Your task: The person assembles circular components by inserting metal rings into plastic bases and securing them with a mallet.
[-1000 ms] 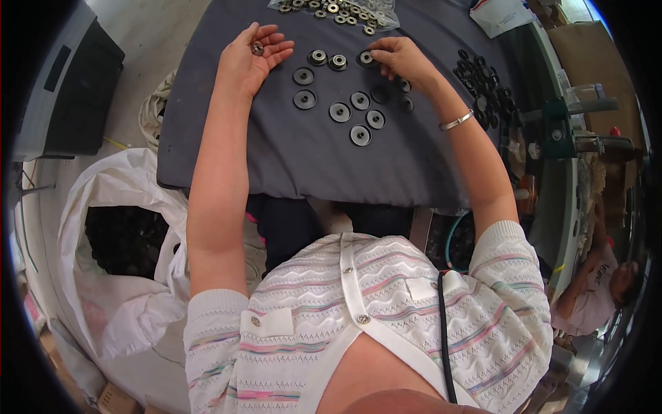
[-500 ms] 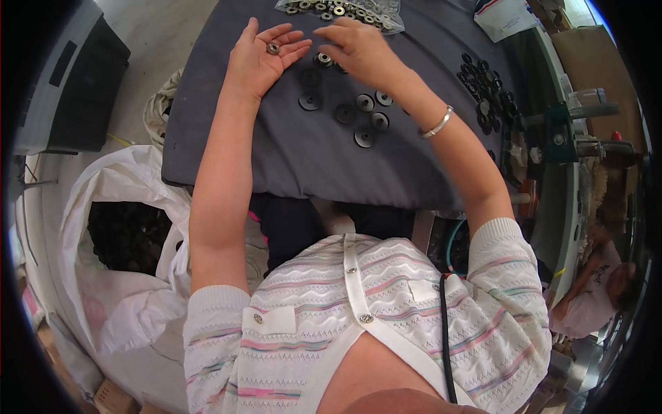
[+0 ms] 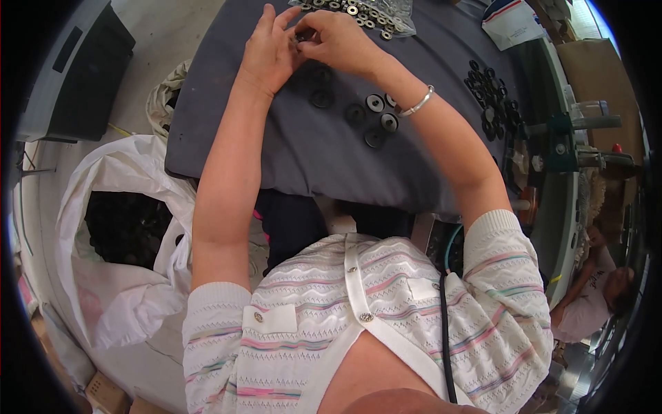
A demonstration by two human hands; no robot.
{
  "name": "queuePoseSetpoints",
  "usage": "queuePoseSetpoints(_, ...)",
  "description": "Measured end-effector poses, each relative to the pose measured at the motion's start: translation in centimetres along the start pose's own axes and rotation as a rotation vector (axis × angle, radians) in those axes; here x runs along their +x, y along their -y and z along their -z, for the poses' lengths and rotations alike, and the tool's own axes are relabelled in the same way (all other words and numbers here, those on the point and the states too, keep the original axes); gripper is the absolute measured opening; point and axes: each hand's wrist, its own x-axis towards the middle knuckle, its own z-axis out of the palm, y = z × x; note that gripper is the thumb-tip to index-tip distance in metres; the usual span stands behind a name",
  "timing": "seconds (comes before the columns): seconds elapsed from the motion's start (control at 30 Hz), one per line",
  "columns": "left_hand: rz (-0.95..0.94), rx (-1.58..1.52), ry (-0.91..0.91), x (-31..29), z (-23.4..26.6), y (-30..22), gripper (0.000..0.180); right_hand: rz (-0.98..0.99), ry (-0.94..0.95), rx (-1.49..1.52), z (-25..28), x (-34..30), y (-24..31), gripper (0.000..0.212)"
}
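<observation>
- One small ring (image 3: 301, 38), right up at the meeting point of the two hands above the cloth-covered tabletop (image 3: 296, 162)! It's round, but finger shadow hides its finish.
- The hands are together on it: the right hand (image 3: 336, 43) has thumb and forefinger pinched on the piece, while the left hand (image 3: 270, 56) sits alongside, palm turned inward, fingers spread and slightly curled.
- Below them, black discs (image 3: 389, 122), and I count seven in plain sight: two near the left wrist, five clustered by the right forearm. Round and rimmed, these, three catching pale grey light; whether more lie under the right hand, I cannot tell.
- Just beyond the right hand, one clear plastic bag (image 3: 412, 27), crinkled and glossy, with shiny metal rings (image 3: 385, 18) at it, overlapping too much to count.
- Over to the right, a loose heap of black rings (image 3: 491, 100), dozens by the look of it, tangled together.
- Behind that heap, one white packet (image 3: 510, 26) with red and blue markings and fine printing.
- At the right edge, one green metal fixture (image 3: 562, 143) with pale bars, and past it a person (image 3: 586, 307) in a pale top with dark lettering.
- Down on the left, one white sack (image 3: 127, 307), creased, its mouth wide open on a mass of dark pieces (image 3: 127, 228).
</observation>
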Motion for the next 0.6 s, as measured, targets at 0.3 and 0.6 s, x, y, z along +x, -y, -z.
queuePoseSetpoints(0.3, -0.078, 0.111, -0.191, -0.3, -0.1, -0.8, 0.054, -0.013, 0.245, -0.154, 1.1, -4.2, 0.0, 0.018)
queuePoseSetpoints(0.6, -0.056, 0.136, -0.201, 0.2, 0.6, -0.5, 0.045, 0.071, 0.276, -0.221, 0.4, -3.8, -0.8, 0.016)
